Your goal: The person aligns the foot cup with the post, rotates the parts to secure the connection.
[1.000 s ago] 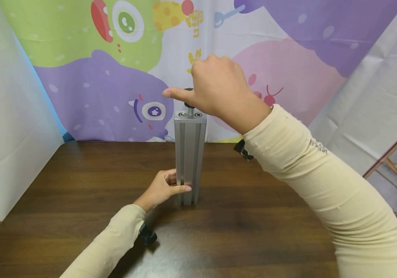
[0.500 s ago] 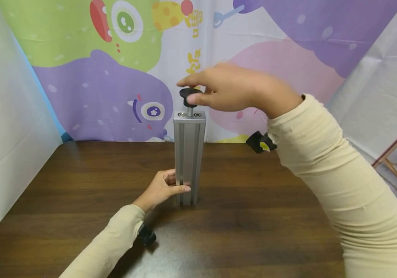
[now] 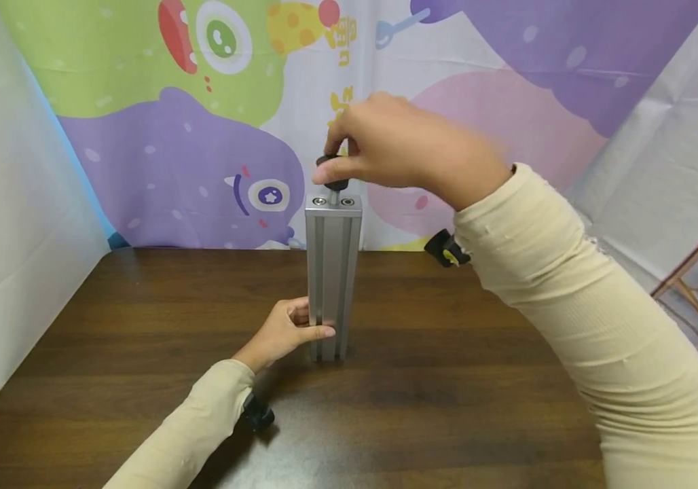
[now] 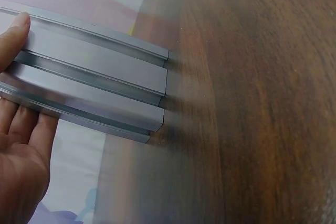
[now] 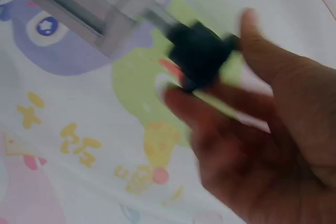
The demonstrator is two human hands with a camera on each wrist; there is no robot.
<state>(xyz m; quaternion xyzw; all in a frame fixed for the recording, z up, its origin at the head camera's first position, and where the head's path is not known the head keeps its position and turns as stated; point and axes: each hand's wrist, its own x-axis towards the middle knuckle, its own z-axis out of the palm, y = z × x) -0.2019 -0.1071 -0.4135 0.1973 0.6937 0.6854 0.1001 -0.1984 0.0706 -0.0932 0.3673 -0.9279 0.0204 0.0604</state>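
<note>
A silver aluminium extrusion (image 3: 332, 272) with lengthwise grooves stands upright on the table. My left hand (image 3: 280, 334) grips it near the bottom, thumb across the front and fingers behind. In the left wrist view the grooved lower end of the extrusion (image 4: 115, 69) meets the wood. A metal end plate (image 3: 333, 210) with two round bolt heads caps the top. From its middle rises a short metal rod (image 5: 161, 17) carrying a black knob (image 5: 199, 53) with a lobed edge. My right hand (image 3: 407, 149) pinches this knob between thumb and curled fingers, blurred in the right wrist view.
The dark wooden table (image 3: 447, 394) spreads around the extrusion. Behind it hangs a cartoon-printed curtain (image 3: 184, 170), with a pale cloth (image 3: 13, 204) at the left side. Black camera mounts (image 3: 259, 412) sit on both sleeved wrists.
My right hand, first turned with its thumb stretched left across the knob, swings back with fingers spread over it, then closes thumb and fingers on it. The left hand and extrusion stay put.
</note>
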